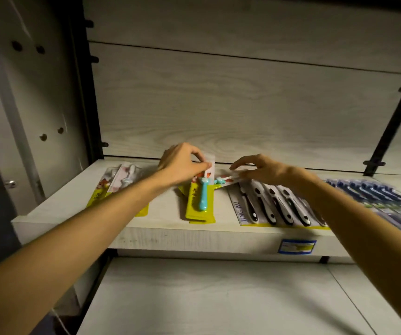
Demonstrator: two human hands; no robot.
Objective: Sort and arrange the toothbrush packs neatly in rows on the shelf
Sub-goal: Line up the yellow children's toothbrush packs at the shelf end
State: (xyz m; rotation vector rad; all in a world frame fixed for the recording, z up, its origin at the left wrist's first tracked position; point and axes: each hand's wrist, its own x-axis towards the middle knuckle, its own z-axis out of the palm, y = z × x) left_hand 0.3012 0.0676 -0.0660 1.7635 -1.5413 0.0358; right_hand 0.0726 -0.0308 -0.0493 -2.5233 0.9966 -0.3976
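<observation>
Pale wood shelf (160, 234) is holding most packs already lying in rows, w/ left hand (182, 165) pinching the top of the blue-brush pack (200, 201) at centre and right hand (261, 169) pinching a skewed pack (228, 181) beside it, both needing straightening.

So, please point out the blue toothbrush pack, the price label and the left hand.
blue toothbrush pack (200, 201), head view, handle.
price label (297, 246), head view, its middle.
left hand (182, 165), head view, back.

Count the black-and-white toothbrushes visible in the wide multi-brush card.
5 black-and-white toothbrushes show, side by side on the wide card right of centre; the fifth is partly hidden by the right forearm, which may hide more.
</observation>
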